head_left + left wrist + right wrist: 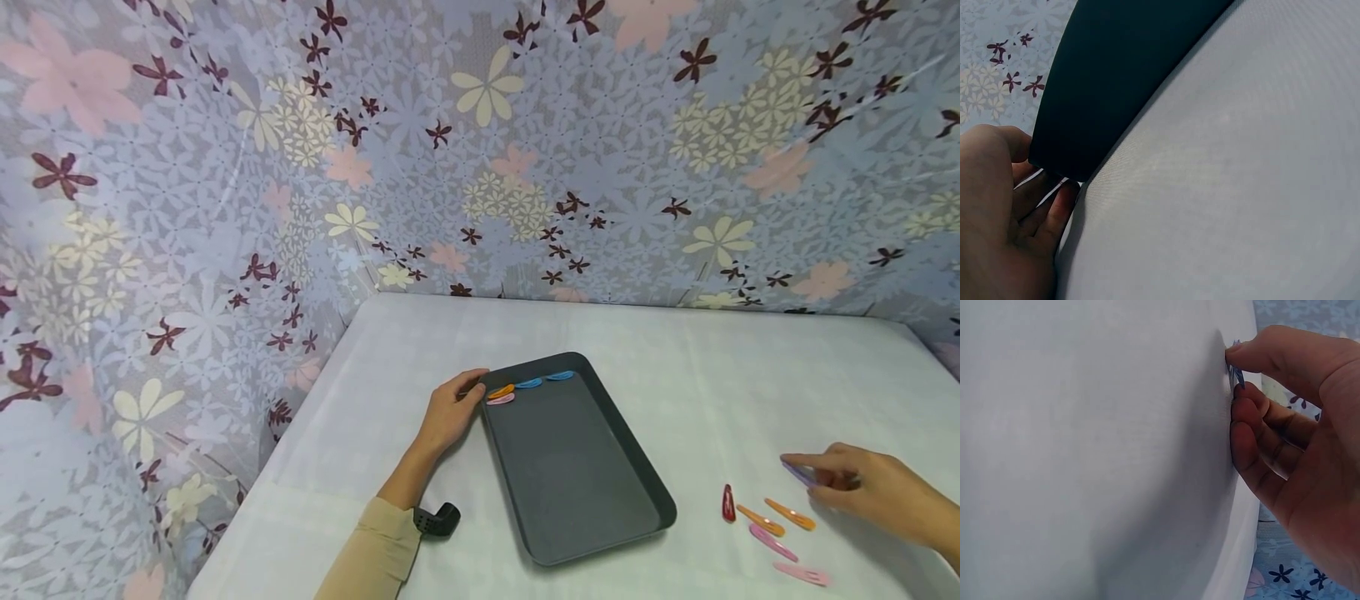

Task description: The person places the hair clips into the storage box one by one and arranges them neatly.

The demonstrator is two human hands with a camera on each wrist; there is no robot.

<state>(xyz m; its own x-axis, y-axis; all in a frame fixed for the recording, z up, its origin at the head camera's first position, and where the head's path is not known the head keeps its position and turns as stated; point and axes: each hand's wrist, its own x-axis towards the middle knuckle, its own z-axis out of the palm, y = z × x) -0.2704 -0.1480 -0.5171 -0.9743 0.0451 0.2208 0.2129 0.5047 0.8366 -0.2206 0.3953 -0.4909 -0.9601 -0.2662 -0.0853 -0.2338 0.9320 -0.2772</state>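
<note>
A dark grey tray lies at an angle on the white table. My left hand grips its far left corner; in the left wrist view the thumb is at the wall of the tray and the fingers curl round its end. Inside, along the far edge, lie two blue hair clips, an orange hair clip and a pink hair clip. On the right, my right hand pinches a bluish-purple hair clip between thumb and fingers, low over the table.
Left of my right hand lie a dark red hair clip, two orange hair clips, a pink hair clip and a pale pink hair clip. A floral cloth hangs behind the table. A black band sits on my left wrist.
</note>
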